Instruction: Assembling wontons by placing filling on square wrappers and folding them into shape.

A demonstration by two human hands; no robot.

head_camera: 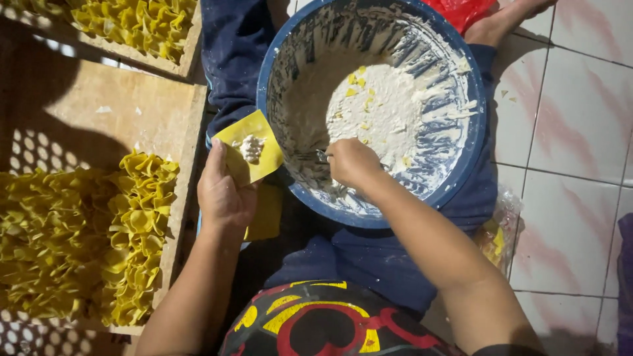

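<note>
Left hand [224, 191] held palm up, fingers cupped; right hand [353, 163] fisted, both forearms extended forward.

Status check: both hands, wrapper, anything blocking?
Left hand holds yellow wrapper, filling dab on it. Right hand in blue bowl, gripping a utensil. Nothing between them.

clear plastic bag [496, 232] with yellow sheets, on tiled floor [580, 198] right of blue bowl [471, 165]
</note>
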